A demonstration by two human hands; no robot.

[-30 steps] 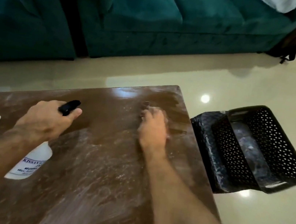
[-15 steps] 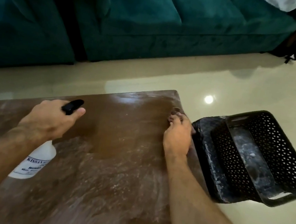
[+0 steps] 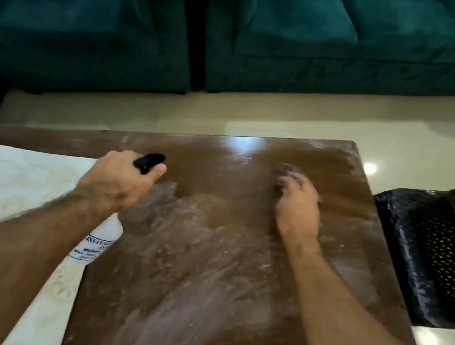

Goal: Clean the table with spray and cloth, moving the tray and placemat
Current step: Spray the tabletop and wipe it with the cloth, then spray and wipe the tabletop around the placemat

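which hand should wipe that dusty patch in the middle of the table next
Right. The right hand already presses the cloth on the table just beyond the patch; the left hand is busy gripping the spray bottle.

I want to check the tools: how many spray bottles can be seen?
1. The spray bottle is at the table's left side beside the placemat, held by the left hand. Another could be out of view.
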